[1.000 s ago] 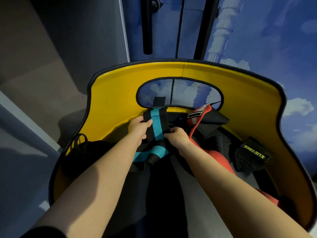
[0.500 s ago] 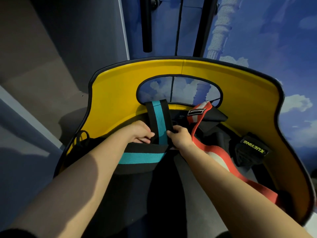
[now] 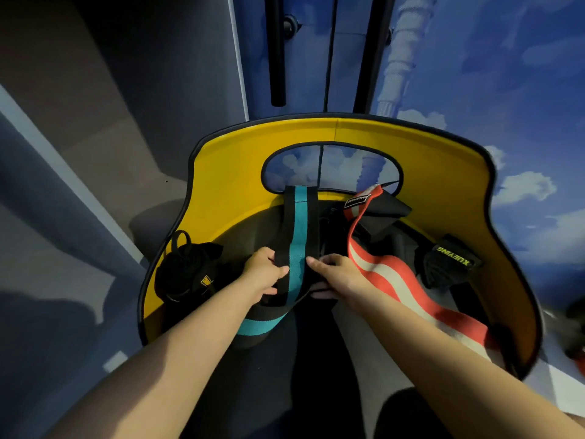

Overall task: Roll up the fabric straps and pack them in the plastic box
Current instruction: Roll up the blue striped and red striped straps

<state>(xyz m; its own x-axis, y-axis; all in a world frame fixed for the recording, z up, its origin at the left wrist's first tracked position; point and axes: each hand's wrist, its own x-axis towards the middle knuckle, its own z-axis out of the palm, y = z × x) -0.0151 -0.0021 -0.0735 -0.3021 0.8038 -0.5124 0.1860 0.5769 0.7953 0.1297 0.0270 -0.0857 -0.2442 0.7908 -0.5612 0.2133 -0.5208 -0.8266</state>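
Black fabric strap with a teal stripe [image 3: 297, 236] runs up the frame's centre inside the yellow-walled tray [image 3: 228, 198], pinched from both sides by left hand [image 3: 264, 275] and right hand [image 3: 337, 274]. Red-and-white striped strap [image 3: 380, 274] lies just right.

Blk/teal strap [image 3: 297, 236], red/white strap [image 3: 380, 274]

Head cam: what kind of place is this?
Probably an indoor room or studio: a yellow curved work tray holding fabric straps stands before a sky-and-cloud mural wall and a door with a black handle.
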